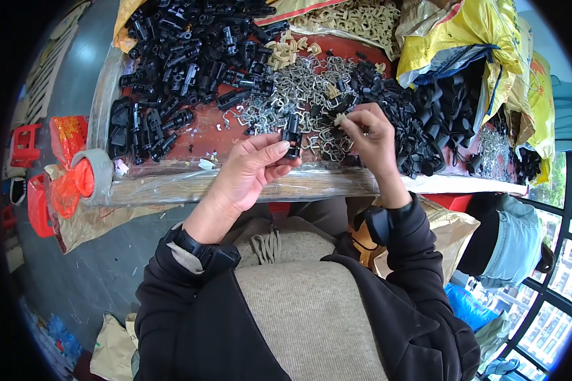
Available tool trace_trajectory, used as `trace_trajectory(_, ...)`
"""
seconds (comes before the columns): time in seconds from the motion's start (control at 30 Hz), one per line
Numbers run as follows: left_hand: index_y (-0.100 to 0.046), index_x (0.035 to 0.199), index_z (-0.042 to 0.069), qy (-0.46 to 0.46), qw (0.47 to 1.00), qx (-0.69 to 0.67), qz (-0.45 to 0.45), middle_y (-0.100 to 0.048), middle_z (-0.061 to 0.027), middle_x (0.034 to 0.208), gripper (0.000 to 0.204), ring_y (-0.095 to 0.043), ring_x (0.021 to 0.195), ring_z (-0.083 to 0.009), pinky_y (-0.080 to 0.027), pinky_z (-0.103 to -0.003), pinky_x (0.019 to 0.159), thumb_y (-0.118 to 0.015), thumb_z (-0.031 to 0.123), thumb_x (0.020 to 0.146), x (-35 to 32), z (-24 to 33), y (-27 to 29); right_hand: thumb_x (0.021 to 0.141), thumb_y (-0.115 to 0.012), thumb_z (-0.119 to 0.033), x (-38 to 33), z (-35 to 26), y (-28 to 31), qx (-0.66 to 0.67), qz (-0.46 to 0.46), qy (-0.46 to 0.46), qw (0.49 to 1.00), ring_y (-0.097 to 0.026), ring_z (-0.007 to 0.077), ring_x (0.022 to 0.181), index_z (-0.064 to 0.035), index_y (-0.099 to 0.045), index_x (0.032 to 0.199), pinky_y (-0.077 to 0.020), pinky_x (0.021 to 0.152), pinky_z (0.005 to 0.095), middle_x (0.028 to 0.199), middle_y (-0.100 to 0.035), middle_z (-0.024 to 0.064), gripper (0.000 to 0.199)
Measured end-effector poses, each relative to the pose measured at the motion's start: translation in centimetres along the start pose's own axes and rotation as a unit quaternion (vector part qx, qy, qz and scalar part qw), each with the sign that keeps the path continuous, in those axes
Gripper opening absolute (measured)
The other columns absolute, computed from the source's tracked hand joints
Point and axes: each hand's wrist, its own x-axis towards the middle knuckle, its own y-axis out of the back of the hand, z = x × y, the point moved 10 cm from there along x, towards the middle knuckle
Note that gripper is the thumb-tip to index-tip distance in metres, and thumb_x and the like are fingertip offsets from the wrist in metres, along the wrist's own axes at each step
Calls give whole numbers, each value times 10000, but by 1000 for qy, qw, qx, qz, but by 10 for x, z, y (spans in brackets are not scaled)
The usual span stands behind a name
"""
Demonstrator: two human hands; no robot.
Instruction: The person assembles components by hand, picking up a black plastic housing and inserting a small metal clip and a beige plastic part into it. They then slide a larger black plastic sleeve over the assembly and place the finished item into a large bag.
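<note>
Bent metal clips (289,86) and black plastic parts (178,60) crowd our red tabletop (203,130)
Our left hand (249,170) pinches a tubular black fitting (292,134); our right hand (376,141) pinches a small beige piece (340,119).

The red-topped bench (204,134) carries a heap of bent metal clips (299,89), with black tubular parts (187,60) left of it, beige pieces (285,53) behind and small black pieces (405,105) to its right.

The left hand (249,168), left of frame centre, pinches (palm partly showing); the right hand (376,136), higher and right of centre, pinches too.
</note>
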Motion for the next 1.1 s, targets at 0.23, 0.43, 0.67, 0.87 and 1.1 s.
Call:
trace_trajectory(0.23,-526,949,7,7,1000,3,0,-584,-107,873,208,-592,765,-202,-496,-213,618,-551,124,779,-5,-7,-8,761,-580,-134,2,-66,-12,203,-94,23,974,-433,91,714,3,-544,711,-348,615,204,776,-474,33,150)
trace_trajectory(0.43,-530,936,-1,24,999,-38,-11,-584,-67,826,227,-595,743,-193,-487,-224,636,-588,122,754,-8,-12,-11,759,-583,-147,-2,-79,-25,169,-91,64,979,-419,85,690,2,-535,714,-334,582,205,774,-466,28,163)
trace_trajectory(0.67,-536,931,6,54,998,-29,-25,-585,-68,816,235,-596,742,-189,-488,-222,642,-594,147,752,-9,-16,-8,751,-595,-156,-1,-70,-33,182,-115,28,976,-402,80,680,-13,-512,726,-323,559,201,776,-455,16,167)
trace_trajectory(0.87,-544,922,-3,51,999,-7,-15,-587,-84,806,231,-598,714,-184,-493,-213,616,-597,139,748,-10,-18,-13,745,-602,-158,-7,-66,-28,181,-61,4,982,-400,80,668,-24,-508,717,-334,555,200,781,-452,13,166)
trace_trajectory(1.1,-547,902,-28,23,997,74,-17,-588,-102,808,218,-597,693,-175,-497,-208,585,-573,109,734,-5,-8,-16,672,-639,-116,-34,-34,31,-67,21,7,998,-497,133,649,-40,-543,750,-379,566,237,745,-509,50,145)
